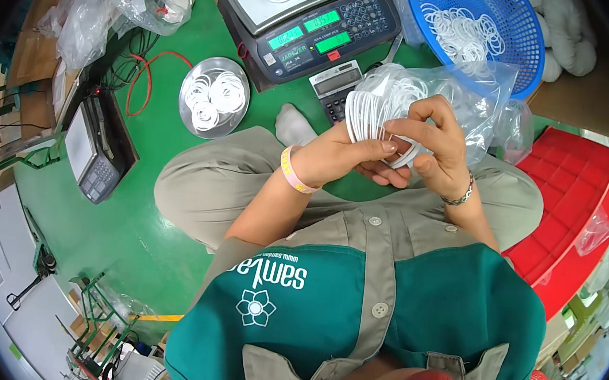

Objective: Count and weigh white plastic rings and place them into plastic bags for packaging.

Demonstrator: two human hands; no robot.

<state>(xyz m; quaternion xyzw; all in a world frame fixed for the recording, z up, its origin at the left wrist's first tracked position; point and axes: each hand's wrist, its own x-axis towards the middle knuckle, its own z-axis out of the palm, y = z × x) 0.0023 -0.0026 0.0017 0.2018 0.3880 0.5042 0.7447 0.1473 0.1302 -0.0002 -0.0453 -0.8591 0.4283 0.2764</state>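
Observation:
A thick bunch of thin white rings is gripped in my left hand, its thumb lying across them and its fingers curled underneath. My right hand is at the right side of the bunch. Its index fingertip touches the rings, while its thumb stands apart from that finger. Just beyond both hands lies a clear plastic bag, with more white rings at its left end. A calculator is on the floor beyond my left hand.
A counting scale with rings on its pan stands ahead. A blue basket of rings is at far right. To the left are a metal dish with ring bundles and another scale. A red crate stands right.

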